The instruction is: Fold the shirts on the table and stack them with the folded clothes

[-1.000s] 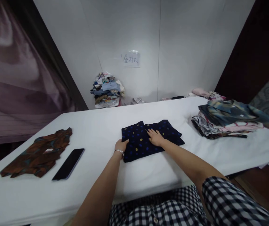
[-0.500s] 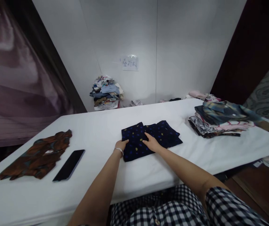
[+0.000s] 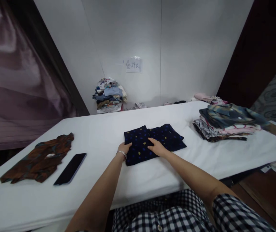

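A dark blue garment with coloured dots (image 3: 162,137) lies folded in the middle of the white table (image 3: 104,129). My left hand (image 3: 124,149) rests at its near left edge, fingers curled on the cloth. My right hand (image 3: 157,147) lies flat on top of the garment near its front, fingers stretched toward the left. A bracelet shows on my left wrist.
A brown patterned garment (image 3: 40,158) and a black phone (image 3: 70,168) lie at the left. A stack of folded clothes (image 3: 227,122) sits at the right. A heap of clothes (image 3: 109,95) stands at the back wall under a paper sign (image 3: 133,64).
My right hand has slid a little toward me and to the left across the garment. The left hand has stayed at the edge. The view shifted slightly.
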A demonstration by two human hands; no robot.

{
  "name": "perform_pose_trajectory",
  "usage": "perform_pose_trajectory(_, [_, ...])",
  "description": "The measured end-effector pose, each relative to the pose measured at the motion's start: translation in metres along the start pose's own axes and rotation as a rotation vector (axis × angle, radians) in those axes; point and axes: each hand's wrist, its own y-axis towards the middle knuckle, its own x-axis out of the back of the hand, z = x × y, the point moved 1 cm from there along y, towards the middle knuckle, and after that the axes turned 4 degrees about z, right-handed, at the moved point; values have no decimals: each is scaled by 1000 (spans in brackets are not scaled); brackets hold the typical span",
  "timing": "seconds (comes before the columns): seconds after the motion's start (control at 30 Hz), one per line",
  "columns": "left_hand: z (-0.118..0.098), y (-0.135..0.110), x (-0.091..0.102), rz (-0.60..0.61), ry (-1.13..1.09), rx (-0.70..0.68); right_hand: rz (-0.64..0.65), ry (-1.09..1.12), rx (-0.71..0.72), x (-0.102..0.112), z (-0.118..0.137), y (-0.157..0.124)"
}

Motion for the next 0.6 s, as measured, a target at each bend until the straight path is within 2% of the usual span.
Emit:
perform_pose_trajectory(0.17, [0, -2, 0, -35, 26, 2, -18, -123, 77, -1, 3, -10])
perform_pose_trajectory(0.27, [-2, -2, 1, -38, 32, -4, -96, -130, 58, 11, -3, -15])
perform_pose_trajectory(0.37, [-5, -1, 3, -39, 32, -18, -201, -161, 38, 37, -21, -23])
perform_pose_trajectory(0.47, [-3, 2, 5, -53, 40, -30, -339, -269, 9, 73, -52, -33])
perform_pose_trajectory(0.53, [1, 5, 6, -61, 44, -21, -406, -340, -86, 96, -73, -39])
perform_pose_trajectory(0.6, [5, 8, 5, -64, 46, -7, -400, -331, -236, 113, -89, -40])
